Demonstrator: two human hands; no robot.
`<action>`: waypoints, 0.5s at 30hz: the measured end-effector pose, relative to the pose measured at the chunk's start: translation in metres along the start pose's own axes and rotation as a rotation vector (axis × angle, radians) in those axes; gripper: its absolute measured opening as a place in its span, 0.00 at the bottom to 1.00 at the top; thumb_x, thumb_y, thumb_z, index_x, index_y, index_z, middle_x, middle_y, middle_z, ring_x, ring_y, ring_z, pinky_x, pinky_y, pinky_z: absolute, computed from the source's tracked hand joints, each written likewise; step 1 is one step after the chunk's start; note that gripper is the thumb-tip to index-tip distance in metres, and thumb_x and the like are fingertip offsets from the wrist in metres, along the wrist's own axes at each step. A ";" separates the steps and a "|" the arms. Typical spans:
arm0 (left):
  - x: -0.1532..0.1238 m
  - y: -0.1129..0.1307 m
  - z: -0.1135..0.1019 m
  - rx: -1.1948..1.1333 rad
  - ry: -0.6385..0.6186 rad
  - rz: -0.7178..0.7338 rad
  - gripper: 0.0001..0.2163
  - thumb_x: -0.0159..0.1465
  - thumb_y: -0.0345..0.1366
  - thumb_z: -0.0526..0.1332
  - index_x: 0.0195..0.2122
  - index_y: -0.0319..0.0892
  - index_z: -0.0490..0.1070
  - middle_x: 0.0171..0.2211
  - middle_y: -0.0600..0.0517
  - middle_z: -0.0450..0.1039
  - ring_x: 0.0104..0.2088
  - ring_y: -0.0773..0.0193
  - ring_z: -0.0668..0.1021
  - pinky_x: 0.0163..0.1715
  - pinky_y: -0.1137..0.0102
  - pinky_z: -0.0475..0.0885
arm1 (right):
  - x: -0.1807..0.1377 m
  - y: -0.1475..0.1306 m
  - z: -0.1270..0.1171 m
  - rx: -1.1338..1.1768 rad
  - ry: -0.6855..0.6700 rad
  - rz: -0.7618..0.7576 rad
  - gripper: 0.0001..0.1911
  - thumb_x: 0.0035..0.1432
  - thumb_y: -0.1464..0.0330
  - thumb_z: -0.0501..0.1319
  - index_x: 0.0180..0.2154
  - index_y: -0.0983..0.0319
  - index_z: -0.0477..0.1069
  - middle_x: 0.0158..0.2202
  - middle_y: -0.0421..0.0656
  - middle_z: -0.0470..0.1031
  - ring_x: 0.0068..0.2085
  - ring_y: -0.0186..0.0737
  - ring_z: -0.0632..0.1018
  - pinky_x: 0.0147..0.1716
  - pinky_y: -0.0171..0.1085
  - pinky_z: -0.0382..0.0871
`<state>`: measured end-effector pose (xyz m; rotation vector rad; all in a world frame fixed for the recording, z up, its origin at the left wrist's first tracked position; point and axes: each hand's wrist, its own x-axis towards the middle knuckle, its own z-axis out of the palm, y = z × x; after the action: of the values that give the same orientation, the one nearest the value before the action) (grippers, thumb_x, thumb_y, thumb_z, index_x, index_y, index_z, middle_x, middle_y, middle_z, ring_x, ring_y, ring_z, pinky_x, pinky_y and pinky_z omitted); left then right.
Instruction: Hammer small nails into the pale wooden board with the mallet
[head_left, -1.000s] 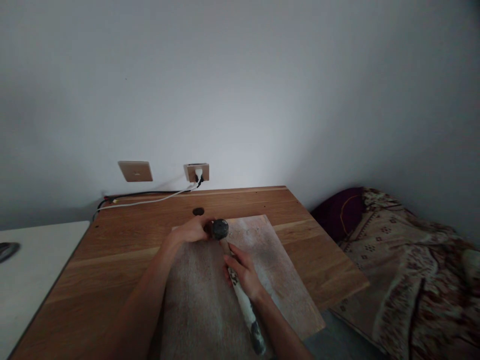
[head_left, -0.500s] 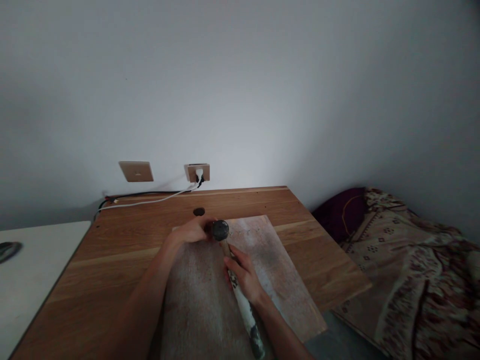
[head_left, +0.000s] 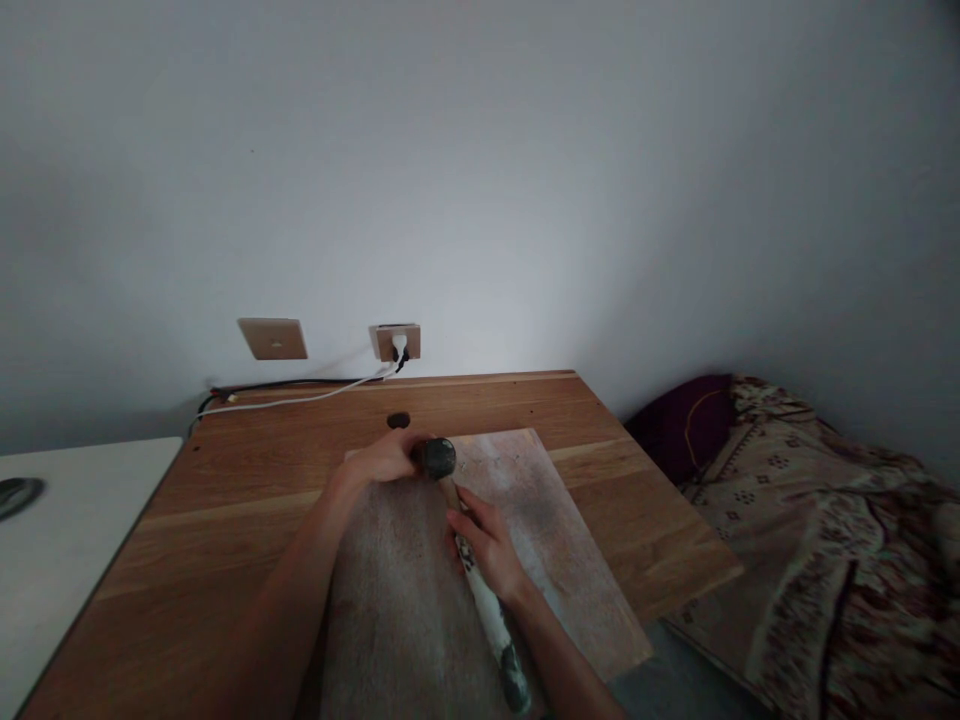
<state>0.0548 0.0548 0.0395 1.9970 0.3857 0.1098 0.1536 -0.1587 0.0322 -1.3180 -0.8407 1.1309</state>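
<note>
My right hand [head_left: 486, 542] is wrapped round the upper handle of a hammer [head_left: 491, 615]. The handle is patchy white and dark, and its lower end slants toward me. Its dark, blunt head is over the far part of a worn wooden board [head_left: 401, 590]. My left hand [head_left: 386, 457] is at the board's far left edge, right beside the hammer head. The left fingers are bent together, and the head partly hides their tips. Whatever they pinch cannot be made out. Small marks show on the board right of the head.
Under the board is a wooden table [head_left: 247, 470] with a round hole [head_left: 398, 420]. Cables [head_left: 315, 397] run along its back to a wall socket [head_left: 397, 343]. A white surface [head_left: 82, 520] adjoins at left; patterned bedding [head_left: 810, 540] lies at right.
The hammer head has tipped slightly left, toward my left fingers. Both hands stay in nearly the same place, and the board has not moved.
</note>
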 end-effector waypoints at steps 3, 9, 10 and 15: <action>0.000 0.002 -0.002 0.066 -0.013 -0.017 0.17 0.50 0.30 0.65 0.44 0.40 0.75 0.40 0.49 0.79 0.41 0.56 0.79 0.43 0.66 0.72 | -0.001 0.000 -0.003 0.035 0.070 -0.023 0.21 0.58 0.54 0.64 0.46 0.63 0.74 0.17 0.33 0.67 0.15 0.31 0.65 0.14 0.30 0.57; -0.003 0.039 0.005 0.372 -0.030 -0.026 0.09 0.51 0.33 0.67 0.34 0.42 0.73 0.33 0.52 0.76 0.34 0.61 0.76 0.32 0.70 0.66 | -0.001 -0.009 -0.019 0.236 0.413 -0.130 0.27 0.57 0.56 0.63 0.55 0.63 0.72 0.18 0.32 0.67 0.15 0.31 0.64 0.14 0.30 0.55; -0.004 0.047 0.011 0.392 -0.068 0.006 0.06 0.52 0.32 0.67 0.31 0.43 0.73 0.31 0.53 0.75 0.32 0.62 0.75 0.31 0.70 0.66 | 0.000 -0.010 -0.022 0.259 0.452 -0.148 0.27 0.57 0.56 0.63 0.55 0.63 0.72 0.18 0.32 0.66 0.15 0.31 0.64 0.14 0.30 0.54; -0.001 0.076 0.057 0.561 -0.170 0.069 0.06 0.50 0.29 0.68 0.30 0.43 0.73 0.29 0.48 0.76 0.32 0.53 0.78 0.30 0.63 0.68 | 0.003 -0.013 -0.030 0.292 0.519 -0.174 0.25 0.55 0.57 0.63 0.52 0.63 0.72 0.17 0.32 0.64 0.16 0.32 0.63 0.14 0.31 0.55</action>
<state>0.0850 -0.0247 0.0815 2.5508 0.2529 -0.1408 0.1846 -0.1634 0.0408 -1.1886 -0.3803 0.6933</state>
